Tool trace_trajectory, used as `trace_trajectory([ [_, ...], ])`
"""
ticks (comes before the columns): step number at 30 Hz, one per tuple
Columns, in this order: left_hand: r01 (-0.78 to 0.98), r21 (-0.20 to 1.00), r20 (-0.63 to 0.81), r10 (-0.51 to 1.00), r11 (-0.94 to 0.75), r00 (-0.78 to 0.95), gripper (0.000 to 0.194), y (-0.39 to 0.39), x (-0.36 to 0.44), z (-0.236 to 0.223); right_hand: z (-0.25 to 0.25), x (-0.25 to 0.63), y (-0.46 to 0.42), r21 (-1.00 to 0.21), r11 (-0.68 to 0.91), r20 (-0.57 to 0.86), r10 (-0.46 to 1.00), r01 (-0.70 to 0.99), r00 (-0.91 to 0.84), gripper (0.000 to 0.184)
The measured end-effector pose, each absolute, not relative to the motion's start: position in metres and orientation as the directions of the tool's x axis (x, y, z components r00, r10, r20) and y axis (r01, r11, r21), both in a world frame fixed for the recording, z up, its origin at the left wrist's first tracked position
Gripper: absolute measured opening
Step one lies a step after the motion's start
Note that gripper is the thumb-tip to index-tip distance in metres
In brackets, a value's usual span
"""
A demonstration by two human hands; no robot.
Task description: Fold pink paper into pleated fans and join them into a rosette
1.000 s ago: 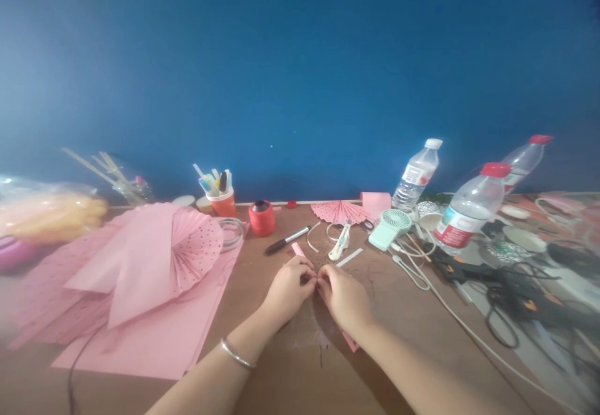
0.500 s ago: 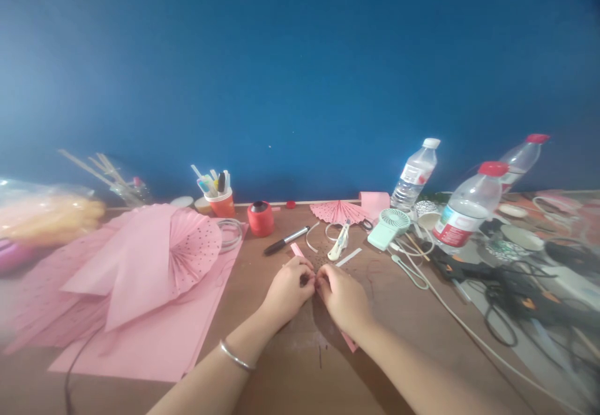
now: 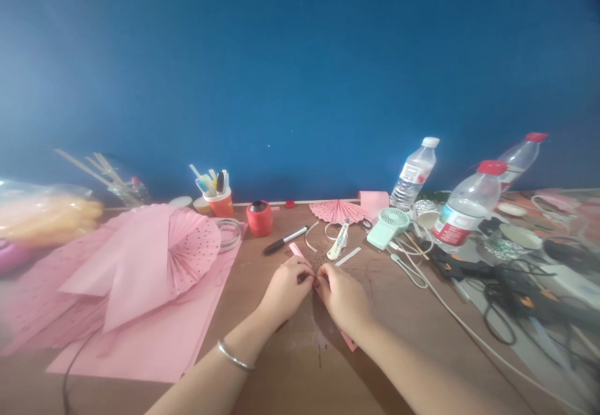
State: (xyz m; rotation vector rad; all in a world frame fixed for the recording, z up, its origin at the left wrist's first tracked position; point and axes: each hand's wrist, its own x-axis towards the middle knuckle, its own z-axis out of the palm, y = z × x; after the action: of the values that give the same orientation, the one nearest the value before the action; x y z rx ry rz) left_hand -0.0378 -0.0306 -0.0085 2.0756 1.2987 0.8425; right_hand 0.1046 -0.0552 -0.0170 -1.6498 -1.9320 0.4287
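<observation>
A narrow pink folded paper strip point(image 3: 350, 342) lies slantwise on the brown table, with one end showing past my fingers and the other under my right wrist. My left hand point(image 3: 291, 282) pinches the strip's middle, fingers curled. My right hand point(image 3: 341, 291) pinches it right beside the left, fingertips almost touching. Between the fingertips the paper is mostly hidden. Small dark bits are scattered just beyond my hands. Close by are a white utility knife point(image 3: 338, 241), a black marker point(image 3: 285, 240) and a pale strip point(image 3: 349, 256).
Pink pleated paper fans point(image 3: 193, 249) and sheets cover the left side. Behind are a red cup of pens point(image 3: 220, 204), a red round container point(image 3: 259, 219) and a small pink fan point(image 3: 338, 211). Rightward stand a mint handheld fan point(image 3: 388, 229), a red-capped bottle point(image 3: 471, 205) and tangled cables point(image 3: 501, 296).
Both hands stay at nearly the same spot on the paper strip, fingers still pinched. The whole view has shifted very slightly; nothing else has visibly moved.
</observation>
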Motion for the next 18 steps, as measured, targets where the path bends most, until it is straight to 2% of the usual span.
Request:
trace_trajectory([
  [18, 0.567, 0.729, 0.198, 0.911, -0.384, 0.362, 0.010, -0.0296, -0.0407, -0.0075, -0.0179, 0.1051, -0.0541, -0.566, 0.190, 0.200, 0.976, 0.802, -0.090, 0.013],
])
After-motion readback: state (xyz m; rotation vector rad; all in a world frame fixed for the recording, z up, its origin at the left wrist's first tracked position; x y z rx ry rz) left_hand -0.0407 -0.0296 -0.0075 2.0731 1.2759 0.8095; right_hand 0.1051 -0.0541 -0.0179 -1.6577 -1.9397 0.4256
